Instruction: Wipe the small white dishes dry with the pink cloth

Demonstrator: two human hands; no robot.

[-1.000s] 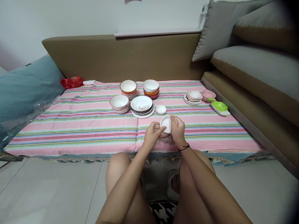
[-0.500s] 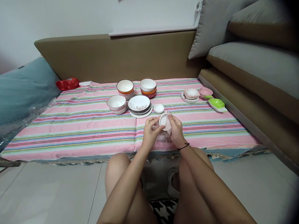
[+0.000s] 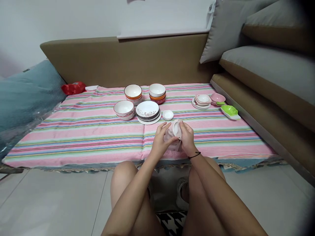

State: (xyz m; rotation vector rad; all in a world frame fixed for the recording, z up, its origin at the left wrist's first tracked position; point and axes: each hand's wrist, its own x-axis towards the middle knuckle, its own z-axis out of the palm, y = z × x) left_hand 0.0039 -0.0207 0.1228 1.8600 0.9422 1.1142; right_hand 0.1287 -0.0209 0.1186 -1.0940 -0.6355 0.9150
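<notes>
Both my hands are together above the near part of the striped cloth (image 3: 86, 137). My right hand (image 3: 187, 139) grips a small white dish (image 3: 176, 128), tilted on its edge. My left hand (image 3: 160, 141) is closed on a pale pink cloth (image 3: 169, 136) pressed against the dish's left face. Just beyond them lies a stack of small white saucers (image 3: 168, 114). A stack of patterned plates (image 3: 148, 111) stands to its left.
A white bowl (image 3: 124, 109) and two stacks of orange-banded bowls (image 3: 133, 92) (image 3: 157, 91) stand behind the plates. At the right are pink-rimmed dishes (image 3: 202, 101), a pink bowl (image 3: 218, 98) and a green dish (image 3: 230, 112). Sofa cushions rise at right; a red bag (image 3: 73, 88) lies at the back left.
The dish has turned from facing me to standing edge-on. My left hand has brought the pink cloth up over its left side. The view shifted slightly.
</notes>
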